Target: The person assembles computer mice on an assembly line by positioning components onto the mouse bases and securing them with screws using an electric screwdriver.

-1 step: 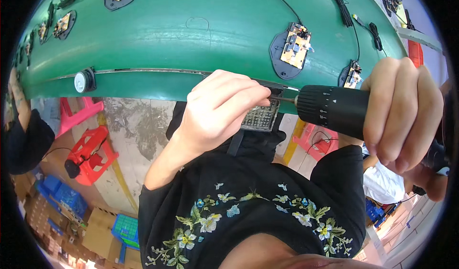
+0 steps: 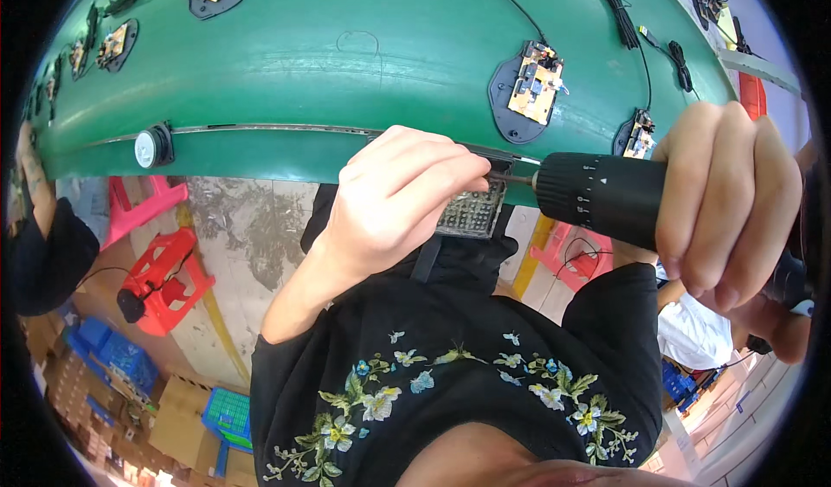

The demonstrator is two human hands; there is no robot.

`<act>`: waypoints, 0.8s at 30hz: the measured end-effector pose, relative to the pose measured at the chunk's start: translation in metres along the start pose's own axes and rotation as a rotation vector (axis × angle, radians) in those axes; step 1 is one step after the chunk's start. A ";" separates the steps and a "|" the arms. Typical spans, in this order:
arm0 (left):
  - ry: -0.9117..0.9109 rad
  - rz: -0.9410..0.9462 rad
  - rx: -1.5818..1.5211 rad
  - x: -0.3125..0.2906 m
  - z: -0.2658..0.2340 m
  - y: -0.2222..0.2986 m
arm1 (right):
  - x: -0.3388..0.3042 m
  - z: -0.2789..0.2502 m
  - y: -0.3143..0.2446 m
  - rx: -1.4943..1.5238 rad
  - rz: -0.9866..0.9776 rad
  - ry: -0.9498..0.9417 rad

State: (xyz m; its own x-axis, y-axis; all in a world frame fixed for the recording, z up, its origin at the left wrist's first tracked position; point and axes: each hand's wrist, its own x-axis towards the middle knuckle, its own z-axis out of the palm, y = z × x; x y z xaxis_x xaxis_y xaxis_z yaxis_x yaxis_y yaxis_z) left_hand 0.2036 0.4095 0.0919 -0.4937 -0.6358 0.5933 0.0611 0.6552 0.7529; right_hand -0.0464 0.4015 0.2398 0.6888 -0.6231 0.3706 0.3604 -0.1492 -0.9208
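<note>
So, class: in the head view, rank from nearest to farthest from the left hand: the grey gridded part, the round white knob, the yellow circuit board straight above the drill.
1. Grey gridded part: touching left hand, by fingertips.
2. Yellow circuit board: up-right, on the belt.
3. Round white knob: far left, belt edge.

Black electric screwdriver (image 2: 606, 194): cylindrical body with a ribbed collar, lying roughly horizontal, bit pointing left, tip touching the part at the conveyor's near edge. Small dark grid-patterned part (image 2: 472, 212): flat, rectangular, gridded face toward camera, tilted slightly, just below the belt edge, left side hidden by fingers.
</note>
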 end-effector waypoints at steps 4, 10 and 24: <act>-0.027 0.007 0.004 0.003 0.000 0.000 | -0.001 0.006 -0.006 0.013 0.023 0.040; -0.014 0.005 0.021 0.004 0.004 -0.001 | -0.010 0.000 0.001 -0.002 -0.051 0.025; -0.045 -0.044 0.504 0.046 -0.034 -0.020 | -0.026 0.006 0.025 -0.197 -0.339 0.319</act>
State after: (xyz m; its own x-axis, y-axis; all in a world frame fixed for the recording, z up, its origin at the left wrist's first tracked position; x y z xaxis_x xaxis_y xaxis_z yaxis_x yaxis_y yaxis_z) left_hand 0.2092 0.3537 0.1136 -0.5242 -0.6562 0.5428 -0.3814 0.7508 0.5393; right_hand -0.0516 0.4182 0.2078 0.3158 -0.7136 0.6253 0.3833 -0.5070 -0.7721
